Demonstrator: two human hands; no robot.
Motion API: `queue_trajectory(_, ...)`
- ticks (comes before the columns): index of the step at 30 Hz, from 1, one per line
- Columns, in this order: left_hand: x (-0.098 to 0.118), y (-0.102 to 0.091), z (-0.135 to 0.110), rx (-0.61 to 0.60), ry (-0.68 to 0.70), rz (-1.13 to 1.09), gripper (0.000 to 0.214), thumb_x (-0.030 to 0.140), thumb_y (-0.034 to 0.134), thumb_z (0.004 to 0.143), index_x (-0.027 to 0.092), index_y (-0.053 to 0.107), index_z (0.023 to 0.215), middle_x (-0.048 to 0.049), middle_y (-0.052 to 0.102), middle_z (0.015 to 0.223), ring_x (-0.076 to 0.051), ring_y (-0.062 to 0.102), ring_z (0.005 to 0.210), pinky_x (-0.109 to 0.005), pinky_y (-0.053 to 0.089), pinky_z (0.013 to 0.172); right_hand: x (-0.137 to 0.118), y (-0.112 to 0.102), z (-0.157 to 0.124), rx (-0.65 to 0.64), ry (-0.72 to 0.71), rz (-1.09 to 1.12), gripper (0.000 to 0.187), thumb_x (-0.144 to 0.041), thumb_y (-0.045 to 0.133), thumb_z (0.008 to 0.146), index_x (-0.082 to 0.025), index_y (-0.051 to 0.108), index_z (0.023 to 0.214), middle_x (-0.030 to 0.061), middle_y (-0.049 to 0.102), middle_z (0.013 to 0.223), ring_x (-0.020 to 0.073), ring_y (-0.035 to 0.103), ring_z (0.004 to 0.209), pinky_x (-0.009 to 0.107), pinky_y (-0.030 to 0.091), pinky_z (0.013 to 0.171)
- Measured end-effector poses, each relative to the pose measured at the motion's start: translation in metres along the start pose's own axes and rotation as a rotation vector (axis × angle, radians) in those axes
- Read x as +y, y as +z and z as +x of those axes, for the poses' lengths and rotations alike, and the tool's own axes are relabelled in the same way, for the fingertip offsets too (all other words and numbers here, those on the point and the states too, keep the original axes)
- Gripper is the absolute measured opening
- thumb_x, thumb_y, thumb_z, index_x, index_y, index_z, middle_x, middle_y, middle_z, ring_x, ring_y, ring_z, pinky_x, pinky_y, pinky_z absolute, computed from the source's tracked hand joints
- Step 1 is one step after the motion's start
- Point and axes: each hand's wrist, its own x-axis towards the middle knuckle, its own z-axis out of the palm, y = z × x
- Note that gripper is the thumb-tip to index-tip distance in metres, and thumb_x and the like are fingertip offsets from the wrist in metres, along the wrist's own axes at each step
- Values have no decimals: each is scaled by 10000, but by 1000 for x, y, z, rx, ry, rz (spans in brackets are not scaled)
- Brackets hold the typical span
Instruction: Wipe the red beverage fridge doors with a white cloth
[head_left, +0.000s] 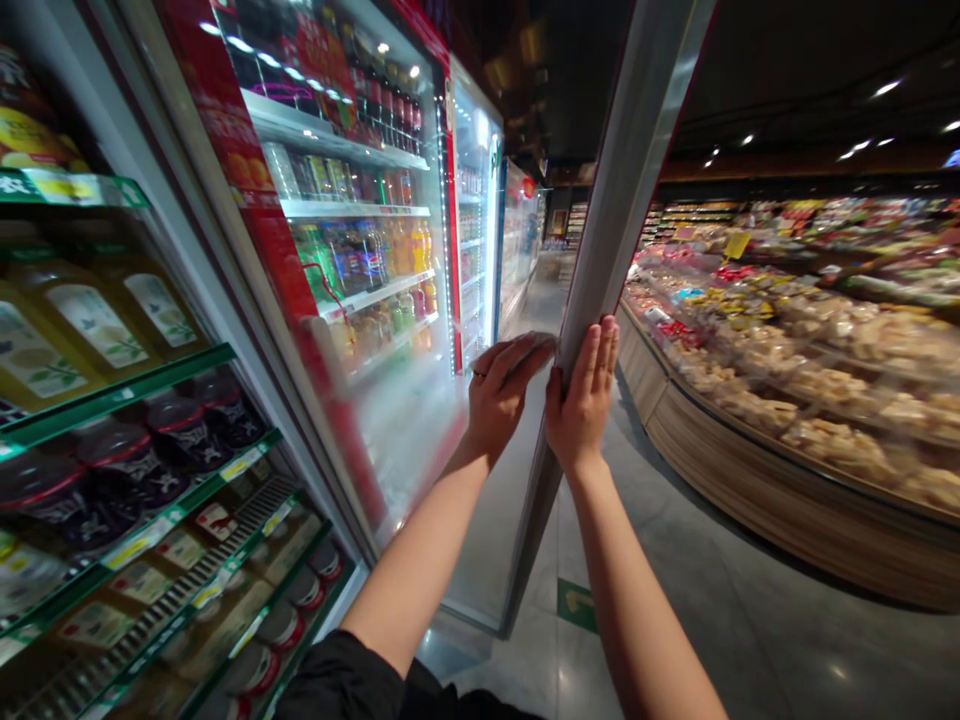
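A tall glass cooler door (491, 570) with a grey metal frame (611, 210) stands swung open in front of me. My left hand (499, 385) is at the inner side of the glass, close to the frame. Its bent fingers are closed on what looks like a grey cloth (538, 345), partly hidden by the fingers. My right hand (583, 405) lies along the frame's outer edge, fingers stretched out and pressed flat on the metal, with nothing held in it.
At left, the open cooler's green-edged shelves (120, 400) hold bottles (94, 315) and jars. Beyond stands a red-framed drinks fridge (360, 200). A wood-sided display counter (712, 460) with bagged goods (817, 380) curves along the right. A green floor marking (576, 605) lies below.
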Motion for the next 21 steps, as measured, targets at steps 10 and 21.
queue_trajectory(10, -8, 6, 10, -63, -137, -23, 370, 236, 534, 1106, 354, 718, 1404, -45, 758, 1293, -211, 670, 1267, -379, 539, 1128, -2, 0, -3, 16, -8, -26, 783, -281, 339, 1110, -255, -105, 1754, 207, 246, 1802, 367, 243, 1679, 707, 347, 1287)
queue_trajectory(21, -33, -16, 8, 15, -71, 153, 336, 201, 545, 1100, 320, 732, 1351, -50, 769, 1193, -184, 697, 1137, -343, 569, 1055, -32, -4, -4, 58, 43, -109, 798, -200, 348, 1096, -237, -101, 1754, 206, 149, 1827, 360, 126, 1703, 704, 345, 1290)
